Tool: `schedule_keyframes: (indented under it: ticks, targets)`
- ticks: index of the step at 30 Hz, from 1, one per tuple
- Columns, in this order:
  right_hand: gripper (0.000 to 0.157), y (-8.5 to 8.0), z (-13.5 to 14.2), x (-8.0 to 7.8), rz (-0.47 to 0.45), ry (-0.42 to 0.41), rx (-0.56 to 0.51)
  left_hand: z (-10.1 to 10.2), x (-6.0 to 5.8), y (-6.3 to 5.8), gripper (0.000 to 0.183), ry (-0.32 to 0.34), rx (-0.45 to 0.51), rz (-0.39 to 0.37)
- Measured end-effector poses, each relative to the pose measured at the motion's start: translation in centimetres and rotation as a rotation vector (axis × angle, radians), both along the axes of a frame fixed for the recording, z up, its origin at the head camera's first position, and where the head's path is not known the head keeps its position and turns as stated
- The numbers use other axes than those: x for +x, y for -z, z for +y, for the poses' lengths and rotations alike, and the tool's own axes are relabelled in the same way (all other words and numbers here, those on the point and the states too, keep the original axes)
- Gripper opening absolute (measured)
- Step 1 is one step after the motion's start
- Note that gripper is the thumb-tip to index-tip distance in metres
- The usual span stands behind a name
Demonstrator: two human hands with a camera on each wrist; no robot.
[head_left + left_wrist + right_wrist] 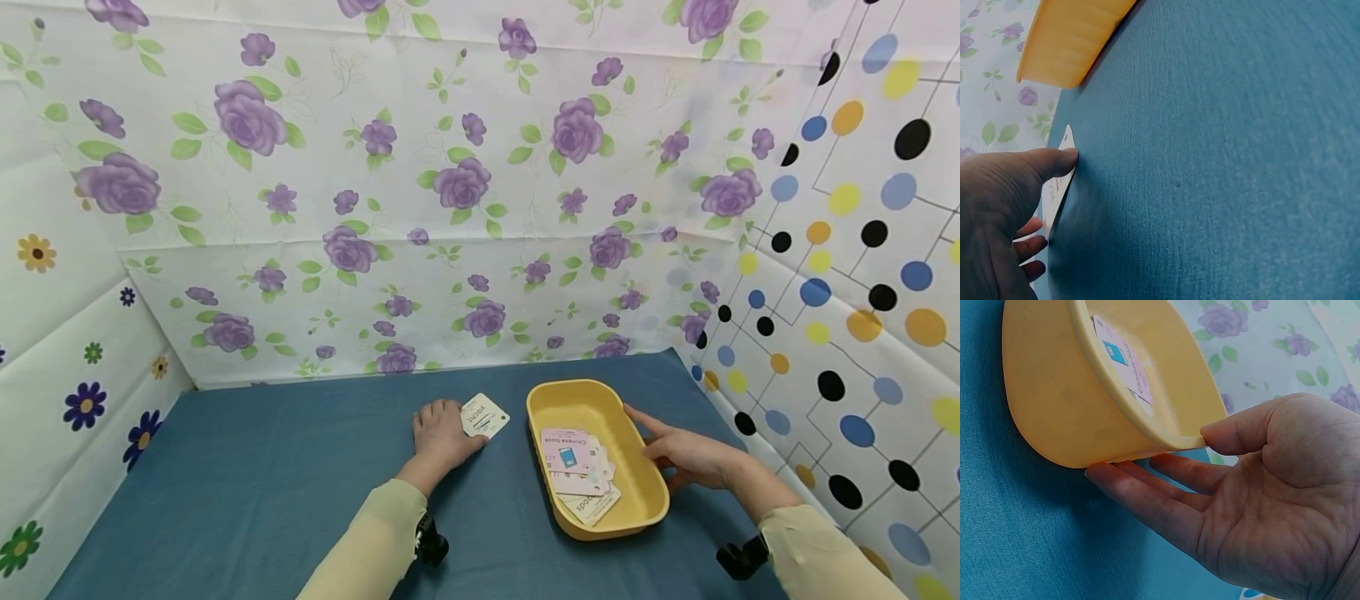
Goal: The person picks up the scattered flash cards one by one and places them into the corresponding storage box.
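Note:
My left hand is low over the blue tabletop, its thumb and fingers gripping a small white card that reads "yacht". From the left wrist view, the thumb is at one edge of the card and the fingers are on its other side. On the right, my right hand holds the side of a yellow plastic basket, with the thumb at the rim and fingers against the outside. Several cards overlap inside it; a pink one on top reads "Chinese book".
A blue cloth covers the table. Behind it hangs a white sheet with purple flowers. A dotted sheet stands close on the right, and another flowered sheet is on the left.

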State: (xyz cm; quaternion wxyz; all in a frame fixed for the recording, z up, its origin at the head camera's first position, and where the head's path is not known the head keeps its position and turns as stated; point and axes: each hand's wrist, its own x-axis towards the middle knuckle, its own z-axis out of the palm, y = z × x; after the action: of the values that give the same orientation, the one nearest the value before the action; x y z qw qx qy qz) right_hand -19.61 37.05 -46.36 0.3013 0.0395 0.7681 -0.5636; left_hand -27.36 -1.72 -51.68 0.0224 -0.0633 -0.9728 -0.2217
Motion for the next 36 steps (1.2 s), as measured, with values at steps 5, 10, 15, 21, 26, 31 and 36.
schedule_keyframes:
  ticks: [5,10,15,21,26,31,36]
  targets:
    - [0.086,-0.1,0.0,0.0,0.005,-0.019,-0.004,0.0,0.1,0.0,0.069,0.002,0.021,0.025]
    - [0.085,0.0,0.0,0.0,0.002,0.006,0.005,-0.1,-0.2,0.2,0.080,-0.005,0.024,0.011]
    - [0.085,0.0,-0.1,0.0,0.005,0.011,0.009,-0.4,-0.3,0.3,0.081,0.005,0.021,0.009]
    - [0.086,-0.1,0.0,0.1,0.008,-0.014,0.000,-0.6,-0.3,0.1,0.065,0.006,0.048,0.034]
    - [0.085,-0.1,0.0,0.1,0.006,-0.010,-0.005,-0.9,-0.4,-0.4,0.050,-0.020,0.089,0.057]
    - [0.085,0.0,0.0,0.0,0.006,-0.008,-0.011,-1.2,-0.4,-0.8,0.034,-0.035,0.121,0.059]
    - [0.085,0.1,0.0,0.1,0.004,0.005,-0.015,-1.6,-0.4,-0.9,0.026,-0.038,0.148,0.064]
